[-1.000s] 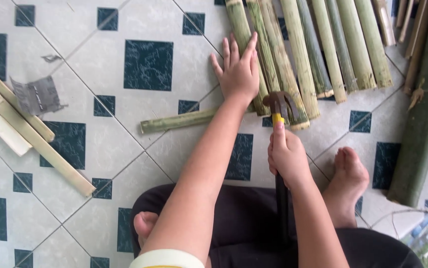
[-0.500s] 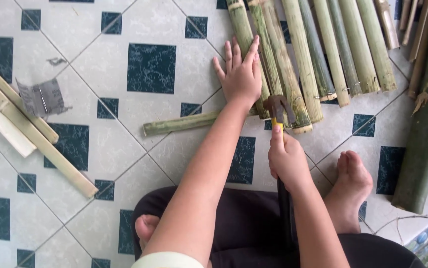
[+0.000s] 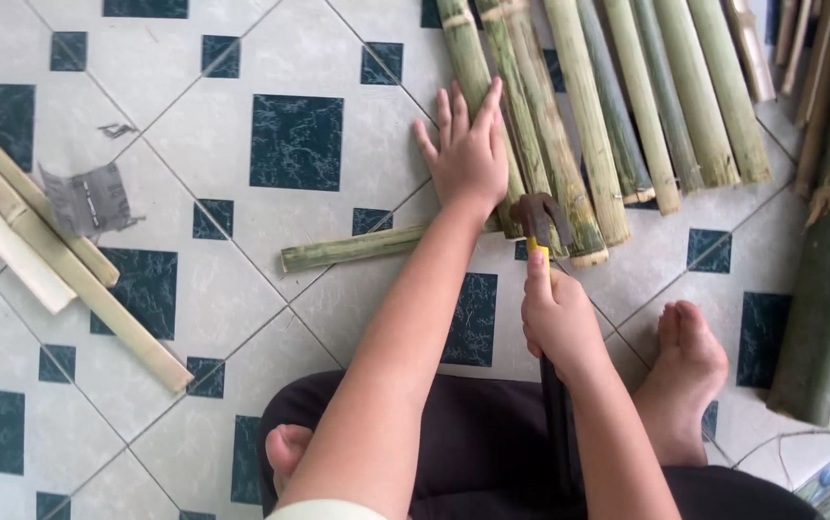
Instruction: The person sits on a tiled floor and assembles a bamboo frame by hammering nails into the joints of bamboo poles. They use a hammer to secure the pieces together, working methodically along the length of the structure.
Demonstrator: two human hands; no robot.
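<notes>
We press our left hand (image 3: 470,154) flat, fingers spread, on the row of split bamboo slats (image 3: 569,125), pinning the leftmost ones against the tiled floor (image 3: 194,116). Our right hand (image 3: 559,323) is wrapped tight around the dark handle of a claw hammer (image 3: 536,217), index finger stretched along it toward the head, which sits at the slat ends just below the left palm. A cross piece of bamboo (image 3: 352,247) runs under that wrist. The danger, we judge, is closeness: the steel head lies right beside our holding hand, so a glancing blow could catch it. The rounded slats could also roll under our palm.
</notes>
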